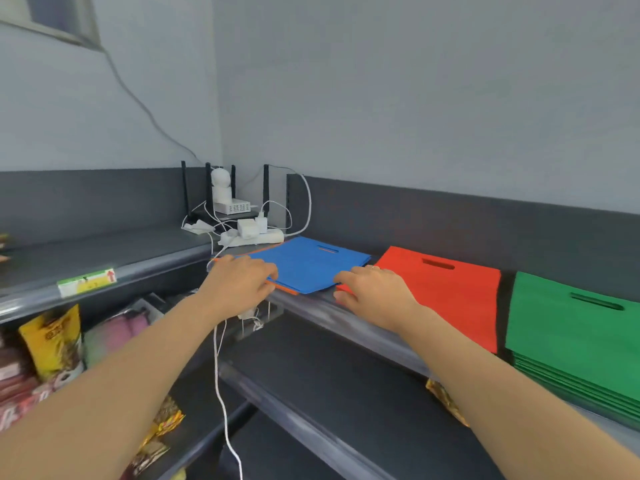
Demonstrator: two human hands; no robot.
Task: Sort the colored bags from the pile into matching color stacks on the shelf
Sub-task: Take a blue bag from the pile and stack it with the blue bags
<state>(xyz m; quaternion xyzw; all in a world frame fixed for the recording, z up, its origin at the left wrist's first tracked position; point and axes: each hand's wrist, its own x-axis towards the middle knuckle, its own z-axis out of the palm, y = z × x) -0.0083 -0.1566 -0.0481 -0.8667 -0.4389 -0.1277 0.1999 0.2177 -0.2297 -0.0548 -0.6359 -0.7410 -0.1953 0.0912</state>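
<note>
**Both hands at the blue-topped pile in the shelf corner**

Nearest, at the left, snack packets (52, 341) sit on the lower shelves, and a white cable (221, 393) hangs down past a bare dark lower shelf (311, 375). At the near right, on the top shelf (346, 317), lies the green stack (571, 327), several flat bags deep, with the handle slot at its far side. Just left of it, and apart from it, lies the red stack (440, 282), also flat.

Both forearms reach in from the near edge. The right hand (374, 292) rests over the near left corner of the red stack. Its fingers stretch left, and the index tip touches the near right corner of the pile (311, 265). Whether it grips anything I cannot tell. The left hand (239, 282) is at the pile's near left corner, with its fingers curled on top and the thumb against the edge, pinching it.

The pile lies left of the red stack, turned at an angle. A blue bag is on top, and orange edges (287, 289) show beneath it.

Farther in the corner stand a white power strip (263, 237) with plugs, a router (221, 202) with black antennas, and a small white camera (220, 181), all against the grey wall.
</note>
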